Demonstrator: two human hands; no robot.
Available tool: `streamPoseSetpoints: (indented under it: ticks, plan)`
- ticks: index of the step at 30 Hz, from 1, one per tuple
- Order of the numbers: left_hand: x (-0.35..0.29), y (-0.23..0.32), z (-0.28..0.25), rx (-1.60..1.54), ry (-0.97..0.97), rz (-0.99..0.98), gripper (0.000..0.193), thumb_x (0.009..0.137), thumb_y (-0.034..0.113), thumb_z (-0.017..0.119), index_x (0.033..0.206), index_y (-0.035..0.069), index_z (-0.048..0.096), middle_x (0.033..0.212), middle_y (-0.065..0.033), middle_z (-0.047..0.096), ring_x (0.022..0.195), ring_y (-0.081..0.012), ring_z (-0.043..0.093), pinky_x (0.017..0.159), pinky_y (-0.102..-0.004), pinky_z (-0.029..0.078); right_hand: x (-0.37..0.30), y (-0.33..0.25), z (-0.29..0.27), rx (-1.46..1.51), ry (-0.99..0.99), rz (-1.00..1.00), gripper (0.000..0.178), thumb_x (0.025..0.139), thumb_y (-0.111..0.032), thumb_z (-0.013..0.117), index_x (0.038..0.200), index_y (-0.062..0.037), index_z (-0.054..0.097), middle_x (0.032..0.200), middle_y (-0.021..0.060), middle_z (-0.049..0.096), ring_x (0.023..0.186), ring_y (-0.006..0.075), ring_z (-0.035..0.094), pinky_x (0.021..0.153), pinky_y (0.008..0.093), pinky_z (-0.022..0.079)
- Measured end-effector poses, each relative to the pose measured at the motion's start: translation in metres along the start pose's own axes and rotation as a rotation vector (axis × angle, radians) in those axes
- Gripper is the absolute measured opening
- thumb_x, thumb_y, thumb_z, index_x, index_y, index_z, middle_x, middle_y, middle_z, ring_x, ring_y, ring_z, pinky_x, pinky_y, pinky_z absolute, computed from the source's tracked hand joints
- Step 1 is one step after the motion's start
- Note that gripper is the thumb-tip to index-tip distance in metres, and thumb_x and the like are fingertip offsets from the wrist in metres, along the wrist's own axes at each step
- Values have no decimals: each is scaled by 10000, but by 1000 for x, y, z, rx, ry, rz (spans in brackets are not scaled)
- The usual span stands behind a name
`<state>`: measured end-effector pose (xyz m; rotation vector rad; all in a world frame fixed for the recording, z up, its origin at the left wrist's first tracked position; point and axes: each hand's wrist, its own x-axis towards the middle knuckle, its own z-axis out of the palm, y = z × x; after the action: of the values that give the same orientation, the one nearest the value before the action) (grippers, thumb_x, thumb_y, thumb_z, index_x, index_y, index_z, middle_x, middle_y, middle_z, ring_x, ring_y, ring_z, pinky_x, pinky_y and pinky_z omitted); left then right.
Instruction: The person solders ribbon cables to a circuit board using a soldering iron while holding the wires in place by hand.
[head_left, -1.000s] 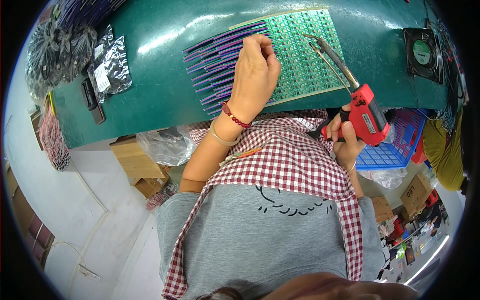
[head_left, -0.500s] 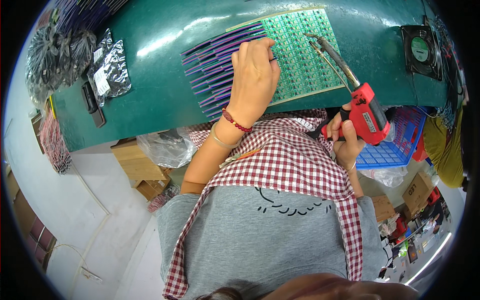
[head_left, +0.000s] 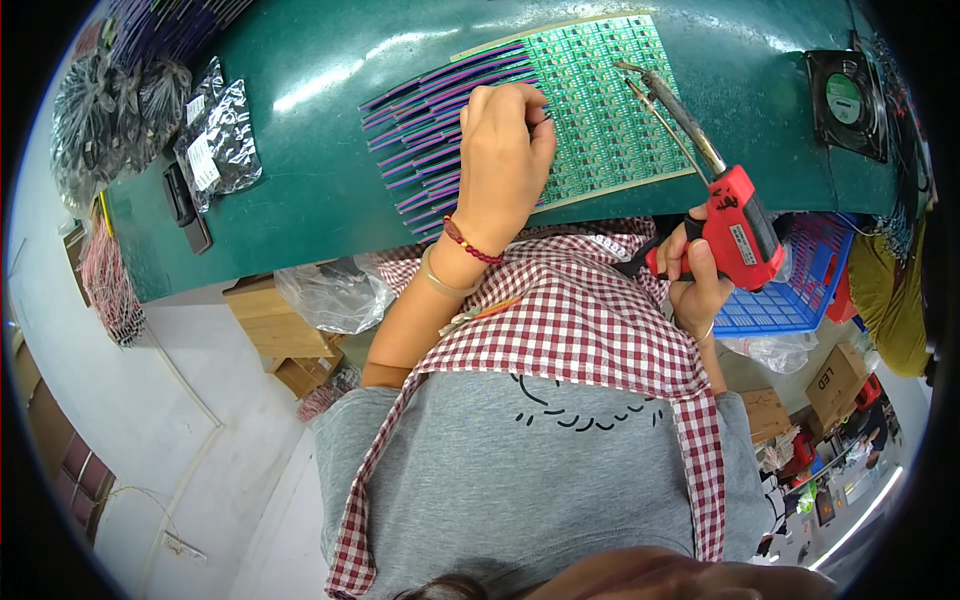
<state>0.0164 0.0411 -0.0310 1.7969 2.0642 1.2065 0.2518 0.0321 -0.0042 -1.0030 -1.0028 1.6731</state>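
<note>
A panel of small green circuit boards (head_left: 612,125) lies on the green table. Rows of purple and black wires (head_left: 415,150) reach its left side. My left hand (head_left: 505,155) rests over the place where wires and panel meet, fingers curled and pinched; whatever is between the fingertips is hidden. In my right hand (head_left: 700,282) is a red soldering gun (head_left: 740,225), gripped by its handle below the table's near edge. Its long metal barrel slants up and left, with the tip above the right part of the panel, apart from my left hand.
A black fan (head_left: 846,105) stands at the table's right end, beside bundled wires. Black plastic bags (head_left: 215,140) and a dark phone-like object (head_left: 187,208) lie on the left. A blue basket (head_left: 775,300) sits below the table edge on the right, cardboard boxes (head_left: 285,320) on the left.
My left hand has shifted very slightly down and left, its fingers still pinched. The soldering gun has moved a little to the right. The panel and wires look unmoved.
</note>
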Motion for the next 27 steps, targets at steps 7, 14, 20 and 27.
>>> streamPoseSetpoints:
  ticks: [7,14,20,27]
  plan:
    - [3,2,-5,-226,-38,-138,288,712,-69,655,950,27,525,798,-78,577,744,-234,581,706,-352,463,1,0,-1,6,-14,13,340,905,-95,545,1214,18,459,721,88,526,523,107,445,525,281,435]
    - [3,1,-2,-259,-29,-158,307,727,-78,639,984,19,504,808,-89,587,741,-226,601,684,-335,495,-3,2,-3,-9,-44,39,343,909,-117,542,1209,23,450,708,96,523,513,112,439,523,287,435]
    - [11,1,-9,-314,-71,-246,283,753,-29,666,976,19,499,825,-49,624,700,-123,582,655,-245,478,-13,5,-10,-42,-94,115,346,912,-113,549,1214,30,460,694,85,512,526,114,441,536,290,428]
    - [16,3,-12,-288,-113,-272,288,740,-18,666,977,22,507,813,-37,631,698,-115,588,629,-246,460,-16,5,-10,-53,-102,174,357,910,-84,557,1236,36,471,716,75,525,575,115,471,567,284,438]
